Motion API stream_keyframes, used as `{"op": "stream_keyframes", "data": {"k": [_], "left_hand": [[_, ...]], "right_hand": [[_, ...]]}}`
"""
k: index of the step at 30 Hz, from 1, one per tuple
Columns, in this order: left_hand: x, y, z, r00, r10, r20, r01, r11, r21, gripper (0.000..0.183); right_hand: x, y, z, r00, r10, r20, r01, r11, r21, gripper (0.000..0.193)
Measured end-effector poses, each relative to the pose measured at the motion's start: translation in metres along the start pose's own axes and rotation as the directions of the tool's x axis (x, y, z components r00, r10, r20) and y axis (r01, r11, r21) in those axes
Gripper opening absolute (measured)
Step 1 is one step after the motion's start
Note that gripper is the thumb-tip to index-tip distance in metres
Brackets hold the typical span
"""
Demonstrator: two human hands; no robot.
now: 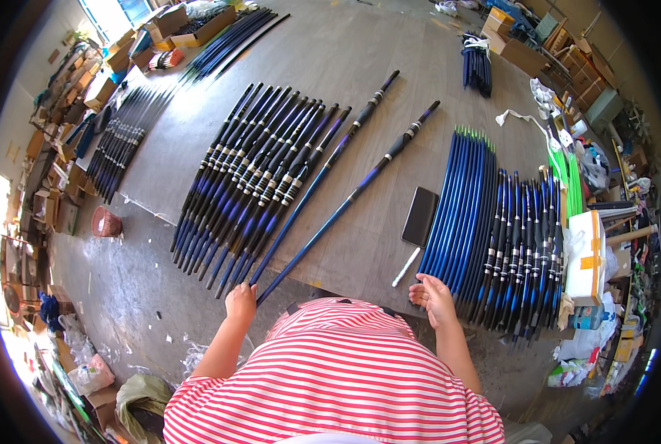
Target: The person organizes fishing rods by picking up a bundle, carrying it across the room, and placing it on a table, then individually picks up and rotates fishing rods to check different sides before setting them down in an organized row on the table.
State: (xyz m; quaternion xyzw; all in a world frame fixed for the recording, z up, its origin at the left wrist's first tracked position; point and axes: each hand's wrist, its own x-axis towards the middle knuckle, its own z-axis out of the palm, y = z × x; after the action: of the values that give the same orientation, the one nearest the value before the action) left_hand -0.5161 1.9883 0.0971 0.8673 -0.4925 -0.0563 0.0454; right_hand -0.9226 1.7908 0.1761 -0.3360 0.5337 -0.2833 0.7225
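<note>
My left hand (242,302) is closed at the table's near edge, around the lower end of a blue-and-black fishing rod (302,203). A second fishing rod (353,196) slants beside it, its lower end close to the same hand; whether my fingers touch it too, I cannot tell. Left of these lies a row of fishing rods (249,163) with dark grips and silvery rings. My right hand (434,300) has its fingers apart and holds nothing. It hovers by the near ends of slim blue rod sections (456,214) with green tips.
A black phone (420,216) and a white pen-like stick (406,267) lie left of the slim sections. More rods (519,244) and a white foam box (585,259) are at right. Further bundles (119,148) lie far left; a reddish basket (106,221) stands on the floor.
</note>
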Motion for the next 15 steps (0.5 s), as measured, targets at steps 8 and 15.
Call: {"op": "stream_keyframes", "data": {"k": [8, 15], "left_hand": [[0.080, 0.114, -0.024, 0.888, 0.363, -0.283, -0.421, 0.888, -0.183, 0.039], [0.144, 0.186, 0.020, 0.963, 0.258, -0.075, -0.266, 0.954, -0.140, 0.029]], "right_hand": [[-0.031, 0.014, -0.011, 0.996, 0.019, -0.083, -0.012, 0.996, 0.085, 0.025], [-0.064, 0.028, -0.033, 0.979, -0.023, -0.202, 0.045, 0.993, 0.106, 0.026]]}}
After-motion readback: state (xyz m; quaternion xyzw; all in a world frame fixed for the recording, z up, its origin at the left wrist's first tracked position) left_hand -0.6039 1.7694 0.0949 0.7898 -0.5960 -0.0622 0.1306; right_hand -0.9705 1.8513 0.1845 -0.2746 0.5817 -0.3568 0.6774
